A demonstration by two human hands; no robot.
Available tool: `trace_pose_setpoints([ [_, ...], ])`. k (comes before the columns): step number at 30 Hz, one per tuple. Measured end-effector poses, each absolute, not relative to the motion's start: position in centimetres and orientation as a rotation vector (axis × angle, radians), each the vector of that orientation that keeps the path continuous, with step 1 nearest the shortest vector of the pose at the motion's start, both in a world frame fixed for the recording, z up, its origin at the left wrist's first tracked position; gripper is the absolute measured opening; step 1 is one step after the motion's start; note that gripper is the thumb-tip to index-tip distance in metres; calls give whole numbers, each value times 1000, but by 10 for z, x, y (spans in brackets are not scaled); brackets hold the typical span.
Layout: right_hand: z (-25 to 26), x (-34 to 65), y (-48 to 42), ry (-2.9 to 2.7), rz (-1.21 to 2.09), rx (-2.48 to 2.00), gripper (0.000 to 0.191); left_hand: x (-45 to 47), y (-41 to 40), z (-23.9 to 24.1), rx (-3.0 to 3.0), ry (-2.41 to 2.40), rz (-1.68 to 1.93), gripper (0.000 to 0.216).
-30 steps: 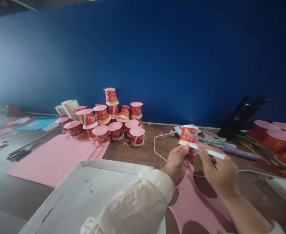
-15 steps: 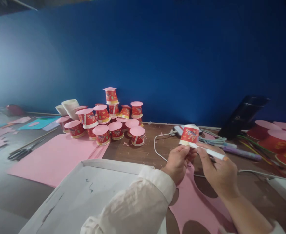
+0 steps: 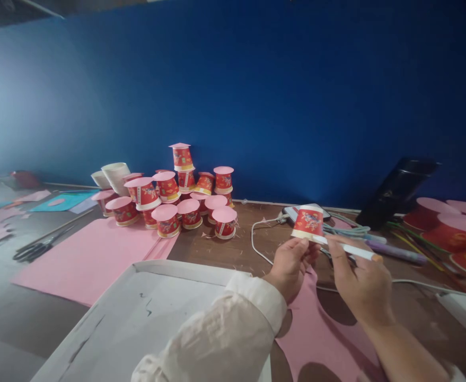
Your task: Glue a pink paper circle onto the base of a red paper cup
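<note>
My left hand (image 3: 290, 262) grips a small red paper cup (image 3: 308, 222) held upside down by its rim, above a pink sheet (image 3: 320, 334) with round holes cut out of it. My right hand (image 3: 360, 284) pinches a white pen (image 3: 350, 249) with an orange end, its tip against the cup's lower edge. Both hands sit right of centre over the brown table.
A pile of red cups topped with pink discs (image 3: 177, 196) stands at the back left, beside stacked white cups (image 3: 113, 176). Pink paper (image 3: 89, 254) and scissors (image 3: 37, 248) lie left. A grey tray (image 3: 137, 318) is in front. Cables, a phone (image 3: 296, 211) and more red cups (image 3: 455, 233) are right.
The pen in my right hand has shifted slightly to the right along the cup's rim. The cup and my left hand have barely moved.
</note>
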State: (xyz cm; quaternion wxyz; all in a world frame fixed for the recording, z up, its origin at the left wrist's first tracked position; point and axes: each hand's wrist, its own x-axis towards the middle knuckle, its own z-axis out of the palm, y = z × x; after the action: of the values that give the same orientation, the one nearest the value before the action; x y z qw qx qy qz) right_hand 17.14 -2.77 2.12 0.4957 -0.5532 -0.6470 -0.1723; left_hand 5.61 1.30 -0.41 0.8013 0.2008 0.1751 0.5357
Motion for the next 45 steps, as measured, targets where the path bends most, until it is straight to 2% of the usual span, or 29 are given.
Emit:
trace_pose_setpoints([
  [10, 23, 168, -29, -1562, -381, -1367, 33, 57, 13, -5, 489, 408, 1153, 52],
  [16, 20, 171, -27, -1547, -398, -1361, 31, 59, 16, -8, 555, 443, 1172, 48],
  [24, 19, 173, -26, -1574, -427, -1344, 28, 60, 17, -8, 518, 424, 1181, 53],
  [29, 14, 175, -27, -1490, -570, -1365, 29, 58, 16, -7, 460, 417, 1181, 46],
  [36, 14, 174, -27, -1493, -601, -1351, 28, 56, 13, -3, 403, 388, 1168, 41],
  [45, 21, 172, -29, -1518, -472, -1375, 33, 55, 13, -3, 413, 374, 1144, 41],
])
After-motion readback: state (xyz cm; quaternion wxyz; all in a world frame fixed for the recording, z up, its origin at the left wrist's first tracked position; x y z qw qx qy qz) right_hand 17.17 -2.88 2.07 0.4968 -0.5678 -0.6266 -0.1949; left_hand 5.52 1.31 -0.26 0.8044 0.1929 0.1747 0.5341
